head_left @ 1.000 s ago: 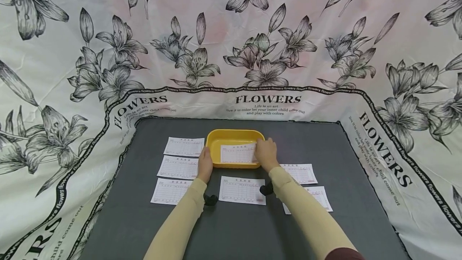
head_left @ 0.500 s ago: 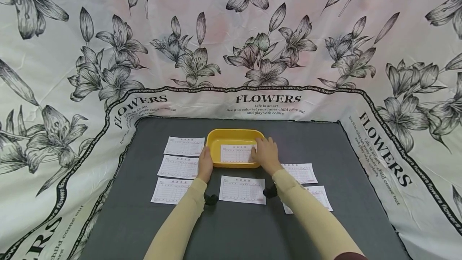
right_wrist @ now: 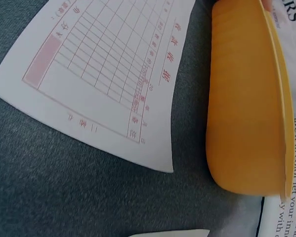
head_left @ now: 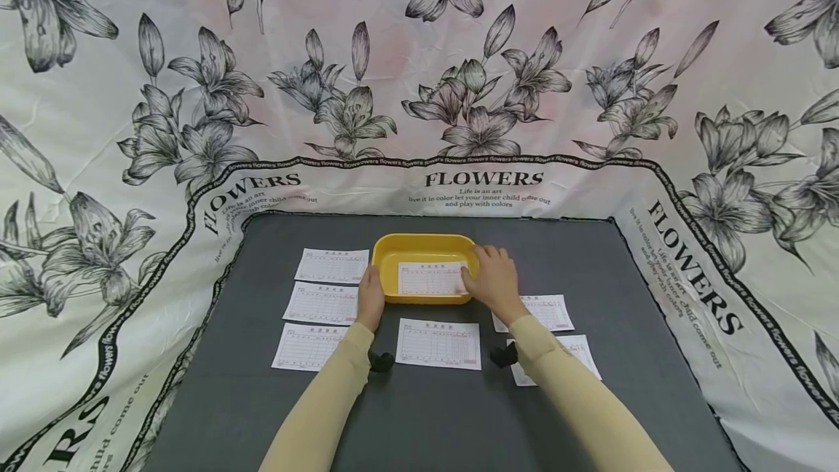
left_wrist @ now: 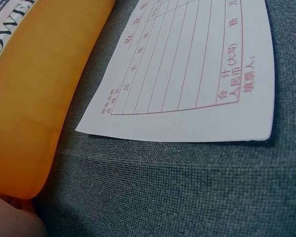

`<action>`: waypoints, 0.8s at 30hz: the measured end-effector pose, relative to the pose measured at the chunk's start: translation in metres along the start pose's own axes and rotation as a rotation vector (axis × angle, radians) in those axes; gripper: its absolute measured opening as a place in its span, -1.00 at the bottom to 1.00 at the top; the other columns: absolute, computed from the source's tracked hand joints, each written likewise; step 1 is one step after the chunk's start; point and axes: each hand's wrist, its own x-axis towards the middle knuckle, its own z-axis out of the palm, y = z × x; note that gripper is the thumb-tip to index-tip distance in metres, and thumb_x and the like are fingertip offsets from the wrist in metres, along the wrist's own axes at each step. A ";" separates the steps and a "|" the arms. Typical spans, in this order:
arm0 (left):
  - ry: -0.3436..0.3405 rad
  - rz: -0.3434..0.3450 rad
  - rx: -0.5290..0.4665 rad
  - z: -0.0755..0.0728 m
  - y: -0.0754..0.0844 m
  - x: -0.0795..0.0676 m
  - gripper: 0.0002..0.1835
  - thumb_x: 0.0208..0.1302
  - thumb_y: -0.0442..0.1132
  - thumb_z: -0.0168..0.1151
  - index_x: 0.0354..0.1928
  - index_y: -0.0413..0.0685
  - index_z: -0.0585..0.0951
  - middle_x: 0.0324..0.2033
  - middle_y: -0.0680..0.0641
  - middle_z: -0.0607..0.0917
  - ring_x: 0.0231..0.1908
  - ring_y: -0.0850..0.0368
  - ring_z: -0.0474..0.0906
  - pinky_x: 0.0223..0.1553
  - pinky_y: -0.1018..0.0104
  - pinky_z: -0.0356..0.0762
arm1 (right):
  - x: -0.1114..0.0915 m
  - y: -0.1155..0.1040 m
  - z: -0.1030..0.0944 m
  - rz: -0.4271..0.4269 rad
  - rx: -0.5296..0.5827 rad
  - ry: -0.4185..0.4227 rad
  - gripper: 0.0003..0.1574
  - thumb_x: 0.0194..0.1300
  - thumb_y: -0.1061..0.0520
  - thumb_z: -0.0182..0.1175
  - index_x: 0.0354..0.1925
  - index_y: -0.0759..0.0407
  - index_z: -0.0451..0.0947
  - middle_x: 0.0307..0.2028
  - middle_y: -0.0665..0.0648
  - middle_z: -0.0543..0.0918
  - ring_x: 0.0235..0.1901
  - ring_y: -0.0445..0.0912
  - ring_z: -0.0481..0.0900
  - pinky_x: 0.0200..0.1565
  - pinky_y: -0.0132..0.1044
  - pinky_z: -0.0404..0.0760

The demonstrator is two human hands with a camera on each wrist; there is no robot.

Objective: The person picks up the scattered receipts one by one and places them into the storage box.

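Observation:
A yellow plastic tray (head_left: 419, 248) stands at the back middle of the dark cloth, with a printed receipt (head_left: 429, 279) lying flat inside it. My left hand (head_left: 371, 301) grips the tray's left end; in the left wrist view part of that hand shows beside the yellow wall. At the other end my right hand (head_left: 496, 282) holds the right rim, thumb on the inside near the receipt's edge and fingers over the outside. Another receipt (head_left: 438, 344) lies on the cloth in front of the tray, between the two forearms.
On the left, three receipts (head_left: 321, 303) form a column. To the right, a receipt (head_left: 547, 312) and a nearer receipt (head_left: 580, 352) are partly covered by my right arm. White floral fabric (head_left: 485, 191) borders the dark cloth (head_left: 419, 421) at the back and sides.
My right hand has let go of the receipt in the tray and shifted right onto the tray's right rim. The left hand keeps its place on the left end.

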 end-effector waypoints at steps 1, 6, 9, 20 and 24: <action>-0.002 0.001 0.001 0.000 0.000 0.000 -0.37 0.79 0.05 -0.30 0.67 -0.14 0.18 0.60 -0.21 0.30 0.59 -0.16 0.20 0.64 -0.06 0.11 | -0.001 0.001 -0.002 0.004 0.007 0.005 -0.36 0.35 -0.07 0.35 0.25 0.27 0.63 0.07 0.39 0.70 -0.02 0.34 0.60 -0.09 0.26 0.67; -0.008 -0.004 0.009 -0.002 0.001 0.000 -0.36 0.79 0.06 -0.32 0.68 -0.12 0.16 0.60 -0.19 0.29 0.60 -0.14 0.19 0.64 -0.05 0.10 | -0.007 0.008 -0.005 0.006 0.045 0.069 -0.35 0.34 -0.04 0.36 0.27 0.29 0.63 0.10 0.41 0.70 -0.03 0.37 0.59 -0.09 0.30 0.65; -0.007 -0.012 0.004 -0.001 0.002 -0.001 -0.38 0.79 0.05 -0.31 0.67 -0.11 0.18 0.59 -0.18 0.33 0.59 -0.13 0.22 0.64 -0.04 0.12 | -0.014 0.015 -0.008 0.016 0.065 0.095 -0.35 0.34 -0.02 0.38 0.28 0.29 0.62 0.13 0.41 0.69 -0.02 0.38 0.58 -0.06 0.32 0.63; 0.004 -0.020 0.015 0.000 0.005 -0.003 -0.38 0.79 0.02 -0.31 0.68 -0.12 0.16 0.61 -0.17 0.28 0.60 -0.11 0.19 0.65 -0.02 0.10 | -0.032 0.054 -0.021 0.129 0.052 0.107 -0.32 0.36 -0.06 0.35 0.32 0.26 0.59 0.16 0.45 0.65 0.03 0.41 0.53 -0.03 0.34 0.57; 0.009 -0.014 0.022 0.000 0.003 -0.001 -0.39 0.79 0.01 -0.30 0.67 -0.13 0.17 0.61 -0.18 0.29 0.60 -0.13 0.19 0.64 -0.03 0.11 | -0.039 0.070 -0.026 0.172 0.035 0.101 -0.28 0.36 -0.06 0.37 0.33 0.30 0.56 0.19 0.49 0.63 0.04 0.44 0.52 -0.06 0.35 0.57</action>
